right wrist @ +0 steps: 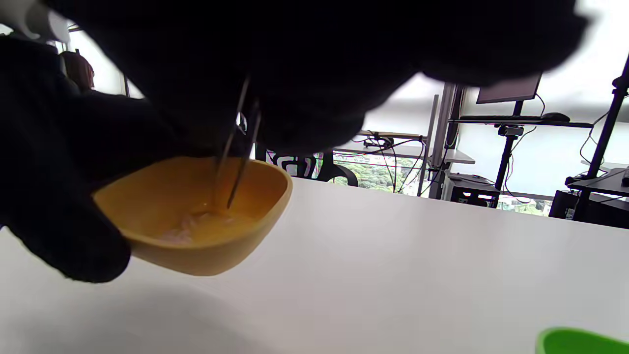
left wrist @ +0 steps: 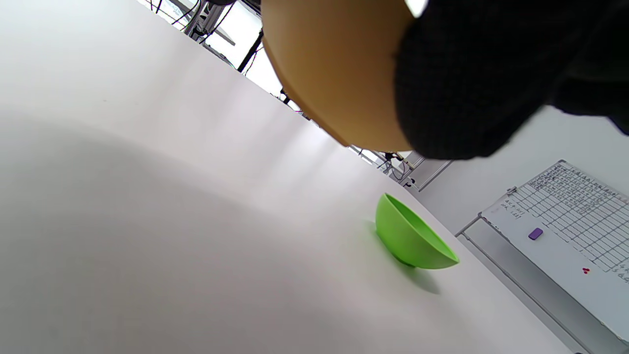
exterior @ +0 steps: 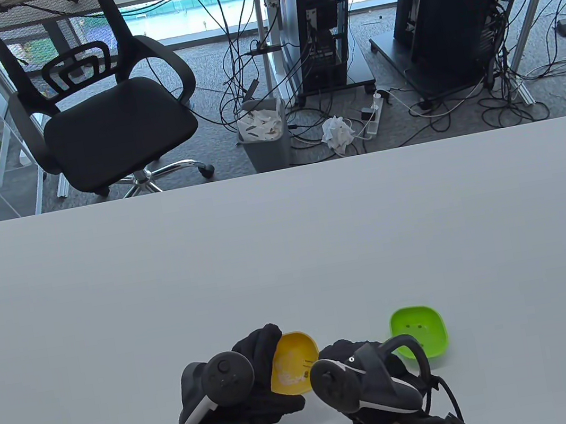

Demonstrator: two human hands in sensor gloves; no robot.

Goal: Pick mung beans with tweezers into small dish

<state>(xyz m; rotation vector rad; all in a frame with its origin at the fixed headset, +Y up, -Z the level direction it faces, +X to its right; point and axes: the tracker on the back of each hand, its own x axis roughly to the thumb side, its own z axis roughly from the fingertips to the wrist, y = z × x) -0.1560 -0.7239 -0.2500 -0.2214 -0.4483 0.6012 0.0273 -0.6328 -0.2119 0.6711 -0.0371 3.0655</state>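
- Left hand [exterior: 235, 386] wrapped round the near-left rim of yellow dish [exterior: 296, 363], holding it lifted and tilted off the table [exterior: 289, 254]; underside seen clear of the surface in left wrist view
- Right hand [exterior: 365, 376] closed round tweezers [right wrist: 238, 157]; tips slightly apart, dipped into the yellow dish, just above the pale contents pooled at the low side
- Mung beans not resolved singly; only a pale patch at the dish bottom, so cannot tell whether anything sits between the tips
- Green dish [exterior: 420, 335] flat on table, just right of the right hand, apart from the yellow one; specks inside too small to identify
- Likely step: pinching one bean out of the yellow dish for transfer to the green
- Keep tilt steady so contents stay gathered in one corner
- Close tips gently, straddling a single bean; hard squeeze likely to shoot it out
- Lift straight up before crossing to green dish, release low over its middle
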